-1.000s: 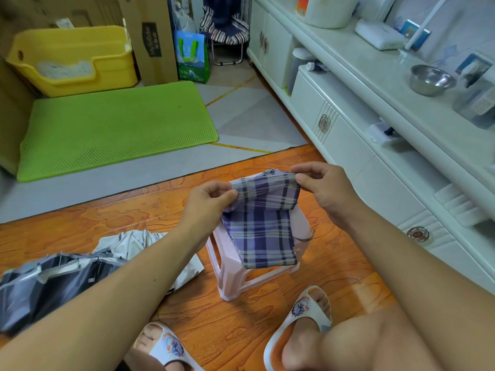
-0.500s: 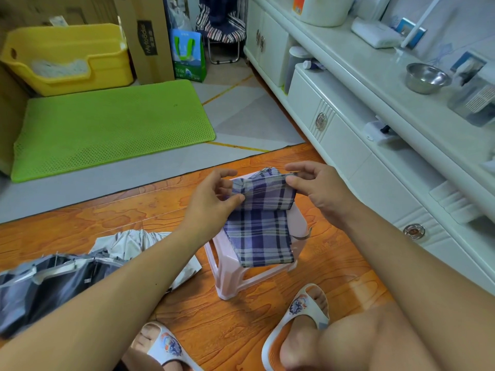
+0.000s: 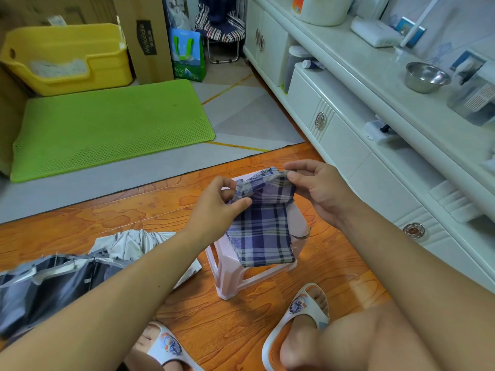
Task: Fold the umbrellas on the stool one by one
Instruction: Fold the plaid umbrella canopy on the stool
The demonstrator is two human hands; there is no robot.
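Observation:
A blue and white plaid fabric piece (image 3: 263, 231), seemingly an umbrella sleeve, hangs over a small pink plastic stool (image 3: 297, 223) on the wooden floor. My left hand (image 3: 217, 207) pinches its upper left edge between thumb and fingers. My right hand (image 3: 318, 188) pinches the upper right edge, and the top opening is held slightly apart between both hands. A grey and dark umbrella (image 3: 61, 279) lies loosely spread on the floor to the left of the stool, partly hidden by my left forearm.
A white cabinet (image 3: 356, 145) with drawers runs along the right, a steel bowl (image 3: 426, 76) on top. A green mat (image 3: 107, 127), a yellow bin (image 3: 67, 57) and a cardboard box (image 3: 147, 38) stand at the back. My feet in white slippers (image 3: 302, 311) flank the stool.
My left hand has shifted its pinch and drawn the left edge of the plaid fabric closer to the right hand, bunching the top. The right hand stays at the upper right edge.

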